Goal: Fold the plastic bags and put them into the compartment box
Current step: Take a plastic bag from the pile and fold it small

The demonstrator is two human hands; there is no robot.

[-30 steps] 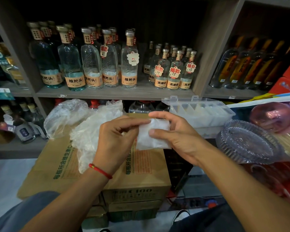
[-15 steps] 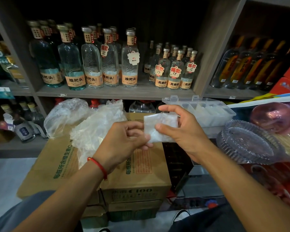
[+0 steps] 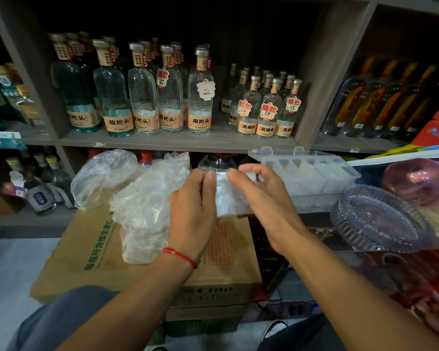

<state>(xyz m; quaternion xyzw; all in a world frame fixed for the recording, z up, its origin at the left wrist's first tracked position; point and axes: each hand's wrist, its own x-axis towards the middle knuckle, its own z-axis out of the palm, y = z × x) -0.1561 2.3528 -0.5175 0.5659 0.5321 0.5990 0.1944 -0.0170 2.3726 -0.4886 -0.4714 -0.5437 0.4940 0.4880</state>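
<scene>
Both hands hold one folded clear plastic bag (image 3: 228, 196) in the air above a cardboard carton (image 3: 91, 257). My left hand (image 3: 192, 211) grips its left edge, my right hand (image 3: 261, 198) pinches its top right. A pile of loose crumpled plastic bags (image 3: 142, 206) lies on the carton, left of my hands. The clear compartment box (image 3: 322, 183) stands open just right of my right hand, with folded bags in its cells.
Shelves behind hold several glass bottles (image 3: 142, 97). A ribbed clear dish (image 3: 375, 219) and a pink round object (image 3: 416, 178) sit at the right. More cartons are stacked below the top carton. Grey floor (image 3: 10, 269) lies at the lower left.
The folded bag has risen slightly and turned. My left hand has come back onto its left edge, and my right hand now pinches the top.
</scene>
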